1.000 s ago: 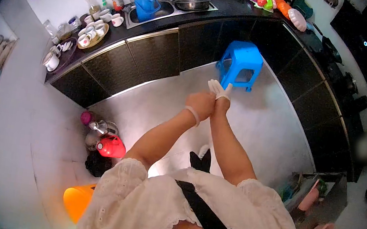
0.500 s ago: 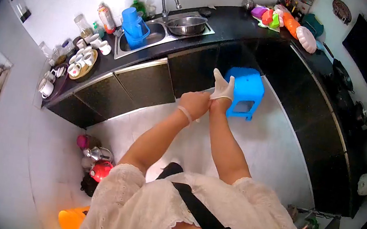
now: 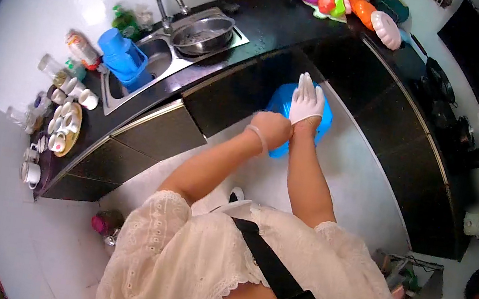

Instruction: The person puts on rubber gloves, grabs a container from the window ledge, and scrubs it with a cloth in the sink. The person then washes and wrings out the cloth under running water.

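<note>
My right hand [image 3: 309, 98] wears a thin white glove [image 3: 305, 111], with its fingers stretched out and pointing away from me. At that wrist, my bare left hand [image 3: 272, 129] is closed on the glove's cuff; its fingertips are partly hidden. A pale band [image 3: 258, 140] circles my left wrist. Behind and below both hands, a blue plastic stool [image 3: 283, 98] stands on the floor, partly covered by the gloved hand.
A black counter [image 3: 265, 20] curves around, holding a steel sink with a metal basin [image 3: 202, 34] and a blue jug [image 3: 120, 54]. Cups stand on a tray [image 3: 69, 139] at left. Colourful plastic items [image 3: 329, 2] and a pan [image 3: 439, 80] lie along the right stretch.
My view has turned and shifted. The gloved right hand now has its fingers straighter and its back facing me, while my left hand still grips at the wrist.
</note>
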The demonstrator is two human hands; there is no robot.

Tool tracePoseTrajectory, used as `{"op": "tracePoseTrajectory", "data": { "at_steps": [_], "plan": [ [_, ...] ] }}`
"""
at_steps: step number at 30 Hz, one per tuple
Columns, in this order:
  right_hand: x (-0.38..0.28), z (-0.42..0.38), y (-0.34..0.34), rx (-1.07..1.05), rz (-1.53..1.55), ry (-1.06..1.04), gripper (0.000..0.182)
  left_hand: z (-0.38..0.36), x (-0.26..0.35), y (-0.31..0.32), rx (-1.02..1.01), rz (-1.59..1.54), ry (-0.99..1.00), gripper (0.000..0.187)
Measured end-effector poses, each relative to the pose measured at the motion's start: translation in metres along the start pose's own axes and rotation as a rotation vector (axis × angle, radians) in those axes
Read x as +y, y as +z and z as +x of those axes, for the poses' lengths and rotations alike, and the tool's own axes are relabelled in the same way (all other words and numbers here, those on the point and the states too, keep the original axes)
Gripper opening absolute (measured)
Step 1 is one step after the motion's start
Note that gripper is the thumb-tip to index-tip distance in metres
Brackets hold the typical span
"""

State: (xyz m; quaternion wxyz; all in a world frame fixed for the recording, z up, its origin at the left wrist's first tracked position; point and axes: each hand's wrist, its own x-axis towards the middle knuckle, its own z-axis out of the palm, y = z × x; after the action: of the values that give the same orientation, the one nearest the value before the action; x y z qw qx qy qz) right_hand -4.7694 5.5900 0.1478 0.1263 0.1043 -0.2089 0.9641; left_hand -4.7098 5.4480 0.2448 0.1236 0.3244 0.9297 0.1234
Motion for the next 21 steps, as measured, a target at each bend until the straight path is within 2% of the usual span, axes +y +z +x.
{"op": "tracePoseTrajectory", "data": {
  "at_steps": [2,3,6,7,8,10,12,13,16,18,20,21],
  "plan": [
    [-0.017,0.005,0.052,0.1,0.115,0.138,0.059,0.02,-0.01,-0.007,0.006,-0.023,0.089,0.034],
    [-0.022,0.012,0.062,0.159,0.058,0.17,0.066,0.035,-0.019,0.005,0.078,-0.166,0.096,0.034],
    [-0.033,0.045,0.059,0.161,0.197,0.125,0.066,0.085,-0.064,0.027,0.162,-0.814,0.174,0.034],
    [-0.033,0.053,0.058,0.16,0.184,0.124,0.064,0.094,-0.07,0.021,0.181,-1.179,0.009,0.033],
    [-0.032,0.061,0.056,0.157,0.199,0.157,0.064,0.105,-0.079,0.011,0.228,-1.374,-0.205,0.033],
    [-0.023,0.073,0.054,0.135,0.234,0.244,0.064,0.114,-0.079,-0.001,0.236,-1.669,-0.394,0.032],
    [-0.011,0.084,0.051,0.146,0.296,0.342,0.064,0.147,-0.088,0.024,0.27,-1.866,-0.333,0.03],
    [-0.008,0.09,0.045,0.123,0.291,0.374,0.065,0.159,-0.091,0.03,0.317,-1.958,-0.241,0.025],
    [-0.013,0.114,0.025,0.063,0.341,0.488,0.065,0.186,-0.093,0.045,0.555,-1.985,-0.308,0.022],
    [-0.022,0.134,0.016,0.028,0.231,0.609,0.064,0.199,-0.084,0.046,0.693,-2.113,-0.359,0.024],
    [-0.031,0.15,0.015,0.139,0.035,0.683,0.063,0.219,-0.09,0.055,0.822,-2.181,-0.462,0.024],
    [-0.036,0.158,0.009,0.153,-0.053,0.646,0.063,0.22,-0.095,0.055,0.879,-2.151,-0.531,0.025]
  ]
}}
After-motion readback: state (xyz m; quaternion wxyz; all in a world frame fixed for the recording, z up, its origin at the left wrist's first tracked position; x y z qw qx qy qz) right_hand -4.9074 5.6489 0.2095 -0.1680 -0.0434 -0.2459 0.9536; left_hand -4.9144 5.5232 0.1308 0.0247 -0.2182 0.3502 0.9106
